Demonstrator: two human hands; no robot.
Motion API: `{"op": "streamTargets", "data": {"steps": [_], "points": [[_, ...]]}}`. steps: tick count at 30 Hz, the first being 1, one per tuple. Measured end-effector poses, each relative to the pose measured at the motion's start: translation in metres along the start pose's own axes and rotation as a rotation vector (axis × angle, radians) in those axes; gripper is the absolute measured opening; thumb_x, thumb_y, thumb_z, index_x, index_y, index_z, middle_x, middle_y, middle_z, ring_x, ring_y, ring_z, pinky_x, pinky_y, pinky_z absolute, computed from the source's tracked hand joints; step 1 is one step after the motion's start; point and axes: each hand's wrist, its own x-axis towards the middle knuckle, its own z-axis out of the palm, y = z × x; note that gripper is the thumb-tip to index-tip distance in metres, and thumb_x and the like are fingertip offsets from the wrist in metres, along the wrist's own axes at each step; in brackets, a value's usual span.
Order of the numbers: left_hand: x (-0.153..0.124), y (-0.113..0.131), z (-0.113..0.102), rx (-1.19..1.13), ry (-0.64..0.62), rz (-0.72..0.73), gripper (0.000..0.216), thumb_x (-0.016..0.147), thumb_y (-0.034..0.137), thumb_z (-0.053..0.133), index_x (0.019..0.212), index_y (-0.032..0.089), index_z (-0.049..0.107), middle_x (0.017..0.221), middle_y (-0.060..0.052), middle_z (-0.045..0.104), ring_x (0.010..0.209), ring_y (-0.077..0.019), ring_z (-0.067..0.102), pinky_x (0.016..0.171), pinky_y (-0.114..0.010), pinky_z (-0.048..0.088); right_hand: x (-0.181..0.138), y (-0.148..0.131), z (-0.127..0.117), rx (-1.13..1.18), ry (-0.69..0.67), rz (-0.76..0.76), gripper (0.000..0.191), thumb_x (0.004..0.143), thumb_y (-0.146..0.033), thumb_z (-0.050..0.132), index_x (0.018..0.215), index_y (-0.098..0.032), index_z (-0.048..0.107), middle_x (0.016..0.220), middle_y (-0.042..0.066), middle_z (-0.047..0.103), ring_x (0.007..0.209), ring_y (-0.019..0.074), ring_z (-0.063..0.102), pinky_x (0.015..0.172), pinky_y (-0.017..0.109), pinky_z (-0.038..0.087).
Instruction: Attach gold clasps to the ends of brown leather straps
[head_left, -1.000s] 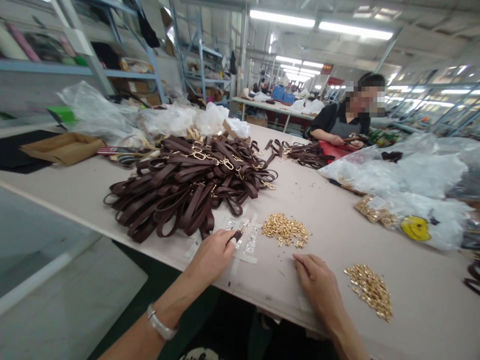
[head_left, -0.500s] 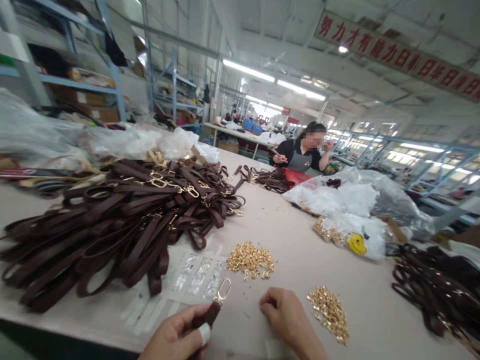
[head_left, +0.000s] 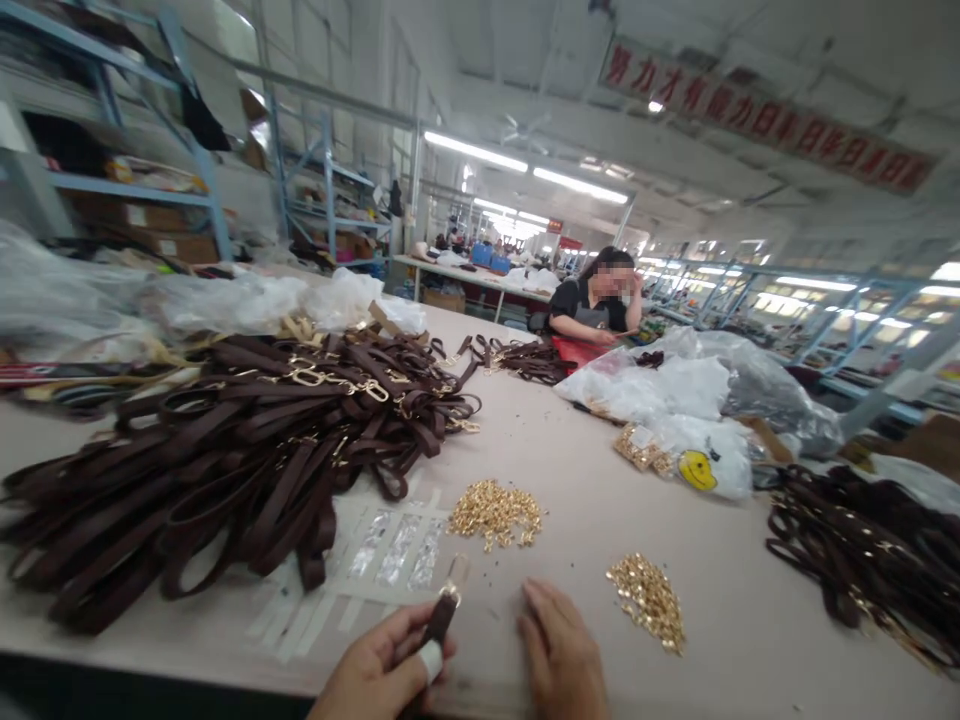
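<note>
My left hand [head_left: 390, 660] is closed around a dark brown leather strap [head_left: 441, 618], with a white wrap on one finger. A gold clasp [head_left: 454, 577] sticks up from the strap's end. My right hand [head_left: 561, 650] rests on the table to the right of it, fingers stretched forward and thumb a little apart, with nothing visible in it. Beyond the hands lies a heap of small gold metal pieces [head_left: 495, 514]. A second heap of gold pieces [head_left: 648, 602] is to the right of my right hand.
A big pile of brown straps [head_left: 247, 450] with gold hardware covers the left side. More straps [head_left: 855, 560] lie at the right edge. Taped clear packets [head_left: 397, 550] sit on the table [head_left: 720, 620]. Plastic bags [head_left: 675, 390] and a seated co-worker [head_left: 592, 310] are farther back.
My right hand has shifted slightly left and turned, its curled fingers now stretched forward. My left hand still holds the strap, a little lower and farther right. The co-worker's near arm has lowered.
</note>
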Motion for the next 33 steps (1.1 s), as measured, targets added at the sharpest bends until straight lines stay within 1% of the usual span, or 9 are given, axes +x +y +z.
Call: {"op": "streamTargets", "data": {"steps": [3,5,7,11,14,20,23,28,33], "points": [[-0.008,0.008,0.012,0.053,-0.117,0.059,0.04,0.068,0.021,0.068,0.108,0.016,0.067,0.091,-0.005,0.072,0.092,-0.0204,0.066,0.077,-0.027,0.047,0.005,-0.025,-0.024,0.326,-0.073,0.316,0.026,0.087,-0.039,0.06,0.099,-0.021,0.074,0.098,0.008,0.076,0.089,0.0245,0.072,0.084,0.037,0.057],[-0.008,0.008,0.018,0.087,-0.158,0.1,0.037,0.07,0.013,0.06,0.106,0.016,0.067,0.09,-0.003,0.07,0.089,-0.0176,0.064,0.074,-0.025,0.044,0.007,-0.041,-0.034,0.532,-0.132,0.48,0.027,0.082,-0.044,0.068,0.094,-0.02,0.074,0.085,0.006,0.076,0.078,0.022,0.072,0.075,0.032,0.058],[-0.008,0.005,0.023,0.103,-0.19,0.128,0.035,0.071,0.009,0.057,0.103,0.016,0.068,0.09,-0.003,0.069,0.082,-0.0148,0.061,0.07,-0.023,0.043,0.008,-0.055,-0.038,0.723,-0.178,0.562,0.027,0.077,-0.043,0.074,0.09,-0.019,0.073,0.075,0.004,0.074,0.071,0.019,0.07,0.071,0.029,0.057],[-0.011,-0.003,0.029,0.064,-0.29,0.153,0.036,0.078,0.009,0.056,0.111,0.017,0.067,0.099,-0.004,0.071,0.088,-0.016,0.063,0.079,-0.026,0.046,0.004,-0.072,-0.034,0.954,-0.237,0.624,0.026,0.074,-0.04,0.079,0.088,-0.019,0.072,0.073,0.003,0.074,0.068,0.0162,0.068,0.07,0.028,0.055],[-0.012,-0.007,0.03,0.037,-0.336,0.18,0.038,0.081,0.009,0.056,0.117,0.018,0.067,0.102,-0.005,0.073,0.096,-0.0184,0.065,0.088,-0.03,0.047,0.003,-0.073,-0.031,0.969,-0.274,0.663,0.026,0.073,-0.039,0.08,0.086,-0.018,0.074,0.07,0.003,0.073,0.065,0.0148,0.066,0.069,0.028,0.053],[-0.01,-0.011,0.029,0.046,-0.337,0.18,0.038,0.084,0.011,0.057,0.12,0.02,0.067,0.106,-0.004,0.073,0.101,-0.0195,0.065,0.093,-0.031,0.046,0.007,-0.072,-0.034,0.905,-0.331,0.708,0.028,0.067,-0.041,0.083,0.081,-0.017,0.077,0.064,0.002,0.07,0.06,0.0124,0.059,0.063,0.025,0.049],[-0.011,-0.01,0.029,0.047,-0.334,0.16,0.037,0.085,0.012,0.058,0.12,0.02,0.068,0.102,-0.003,0.074,0.095,-0.0164,0.065,0.085,-0.026,0.046,0.007,-0.073,-0.034,0.898,-0.339,0.709,0.028,0.065,-0.042,0.084,0.078,-0.018,0.078,0.067,0.002,0.071,0.062,0.0133,0.06,0.064,0.025,0.05],[-0.011,-0.011,0.031,0.063,-0.299,0.098,0.036,0.083,0.016,0.062,0.118,0.016,0.069,0.091,-0.004,0.074,0.072,-0.0096,0.059,0.061,-0.018,0.038,-0.001,-0.069,-0.027,0.969,-0.324,0.745,0.027,0.067,-0.042,0.083,0.081,-0.02,0.077,0.072,0.003,0.074,0.067,0.016,0.065,0.07,0.028,0.053],[-0.01,-0.014,0.032,0.114,-0.278,0.07,0.036,0.082,0.017,0.062,0.117,0.016,0.069,0.089,-0.004,0.074,0.07,-0.0095,0.057,0.059,-0.017,0.038,-0.003,-0.065,-0.026,0.999,-0.342,0.695,0.023,0.069,-0.038,0.083,0.078,-0.019,0.077,0.077,0.003,0.073,0.073,0.017,0.065,0.071,0.028,0.052]]}}
